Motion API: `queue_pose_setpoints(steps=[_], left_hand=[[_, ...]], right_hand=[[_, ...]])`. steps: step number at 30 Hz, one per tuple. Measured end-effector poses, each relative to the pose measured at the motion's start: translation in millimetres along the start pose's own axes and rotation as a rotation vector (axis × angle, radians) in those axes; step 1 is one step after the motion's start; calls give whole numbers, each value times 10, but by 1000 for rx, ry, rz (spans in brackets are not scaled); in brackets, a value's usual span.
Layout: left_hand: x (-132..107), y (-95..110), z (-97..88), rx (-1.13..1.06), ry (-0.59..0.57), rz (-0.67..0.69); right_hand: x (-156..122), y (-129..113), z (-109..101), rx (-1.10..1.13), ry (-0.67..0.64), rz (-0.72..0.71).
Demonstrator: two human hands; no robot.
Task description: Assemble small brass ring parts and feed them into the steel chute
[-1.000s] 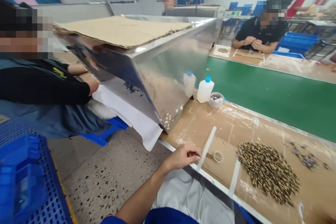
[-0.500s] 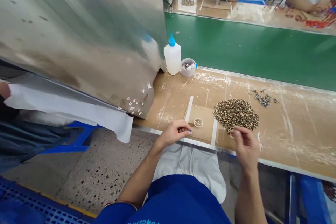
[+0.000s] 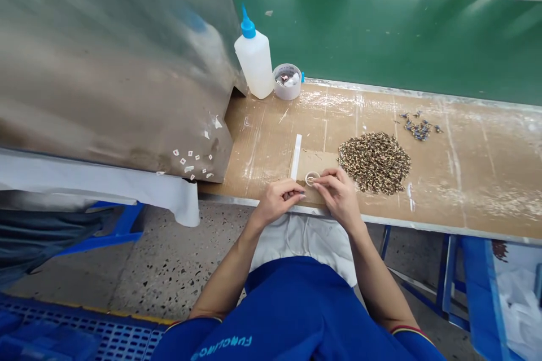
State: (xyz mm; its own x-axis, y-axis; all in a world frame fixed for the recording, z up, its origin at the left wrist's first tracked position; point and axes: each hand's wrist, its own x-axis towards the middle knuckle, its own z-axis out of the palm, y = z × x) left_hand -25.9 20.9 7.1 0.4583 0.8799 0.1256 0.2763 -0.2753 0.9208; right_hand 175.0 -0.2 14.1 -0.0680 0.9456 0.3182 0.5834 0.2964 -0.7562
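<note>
My left hand (image 3: 280, 200) is closed in a pinch at the front edge of the table, with a tiny bluish piece (image 3: 302, 193) just showing at its fingertips. My right hand (image 3: 339, 196) reaches in from the other side, thumb and finger pinched at the rim of a small round white dish (image 3: 311, 179). Whatever lies between those right fingertips is too small to make out. Under the dish is a cardboard piece (image 3: 315, 161) with a white strip (image 3: 296, 157) along its left side. A heap of small brown-and-gold pieces (image 3: 375, 162) lies right of my right hand.
A few small blue pieces (image 3: 421, 128) lie behind the heap. At the back left stand a white bottle with a blue nozzle (image 3: 254, 62) and a round tub (image 3: 287, 90). A metal panel (image 3: 127, 67) walls off the left; a green belt (image 3: 381, 34) runs behind the table.
My right hand has moved left from the heap to the small dish. My left hand stays pinched near the table edge. The view has tilted down, so the people opposite are out of sight.
</note>
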Motion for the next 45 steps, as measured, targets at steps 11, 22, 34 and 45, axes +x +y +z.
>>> queue_pose_setpoints(steps=[11,22,34,45], left_hand=[[-3,9,1,12,23,8],[-5,19,18,38,45,23],[-2,33,53,167,16,29],[6,-10,75,227,-49,54]], right_hand=[[212,-50,-92,-259,-47,-107],[255,-35,-52,-202,-85,-156],[158,-29,17,164,112,53],[-241,-80,158,452,363,333]])
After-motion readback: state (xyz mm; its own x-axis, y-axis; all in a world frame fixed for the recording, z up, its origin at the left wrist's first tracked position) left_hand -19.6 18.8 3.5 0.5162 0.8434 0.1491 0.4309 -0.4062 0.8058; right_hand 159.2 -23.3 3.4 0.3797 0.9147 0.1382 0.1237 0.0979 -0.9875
